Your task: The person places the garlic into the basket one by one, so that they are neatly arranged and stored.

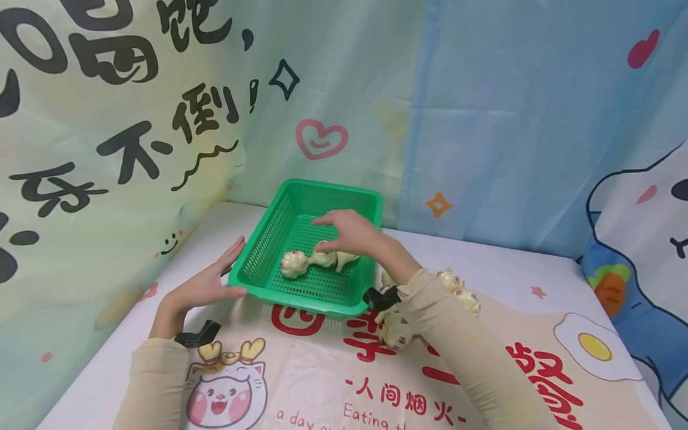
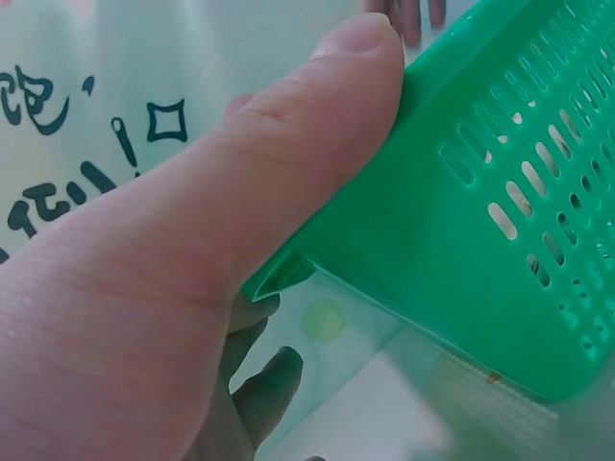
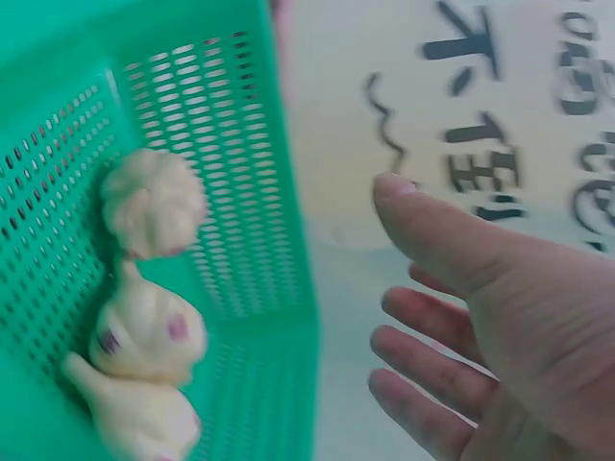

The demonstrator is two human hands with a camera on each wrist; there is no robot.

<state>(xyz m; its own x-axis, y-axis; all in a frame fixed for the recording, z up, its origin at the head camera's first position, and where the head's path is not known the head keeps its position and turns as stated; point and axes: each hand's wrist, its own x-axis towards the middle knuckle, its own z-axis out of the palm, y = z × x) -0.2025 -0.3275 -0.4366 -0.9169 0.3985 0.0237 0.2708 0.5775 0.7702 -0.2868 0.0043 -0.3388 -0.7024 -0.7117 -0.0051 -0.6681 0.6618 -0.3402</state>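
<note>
A green plastic basket with slotted walls stands on the table, and three garlic bulbs lie in it. In the right wrist view these bulbs form a row along the basket floor. My left hand is at the basket's near left corner. Its thumb lies along the rim, while the other fingers are outside the basket, partly hidden. Over the basket hovers my right hand, fingers spread and holding nothing. It stays apart from the bulbs and partly covers them in the head view.
More garlic bulbs lie right of the basket, partly hidden by my right forearm. Others show beyond that forearm. A printed mat covers the table, and a patterned curtain hangs close behind the basket.
</note>
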